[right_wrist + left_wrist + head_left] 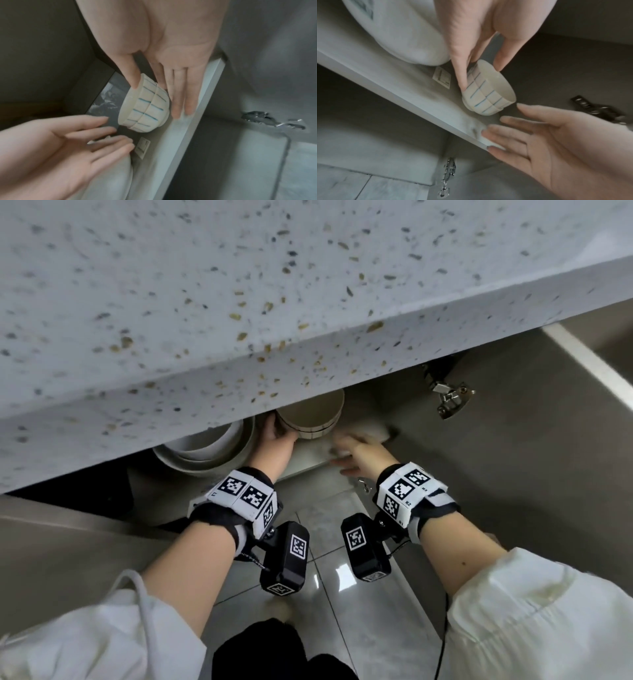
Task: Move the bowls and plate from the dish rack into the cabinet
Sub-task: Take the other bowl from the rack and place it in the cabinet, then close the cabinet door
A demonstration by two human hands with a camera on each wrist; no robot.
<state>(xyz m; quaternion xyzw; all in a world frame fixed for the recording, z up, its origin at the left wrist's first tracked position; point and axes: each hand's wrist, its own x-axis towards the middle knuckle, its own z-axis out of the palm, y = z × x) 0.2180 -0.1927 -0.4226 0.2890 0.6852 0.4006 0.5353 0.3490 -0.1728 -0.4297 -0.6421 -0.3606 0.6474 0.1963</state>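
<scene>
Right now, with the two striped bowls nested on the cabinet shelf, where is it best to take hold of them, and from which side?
On the striped bowls, hold the lower one's wall, just under the seam, so both lift together; the upper rim alone would probably lift only the top bowl. Come from the open front, slightly to the right: the white bowls crowd the left side.

Speckled stone countertop [239,285]; glossy floor tiles [359,594]; glazed bowls [488,92].

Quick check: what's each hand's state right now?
Left hand: open, fingers straight beside the striped bowls, gripping nothing.
Right hand: open, fingers straight, holding nothing.
</scene>
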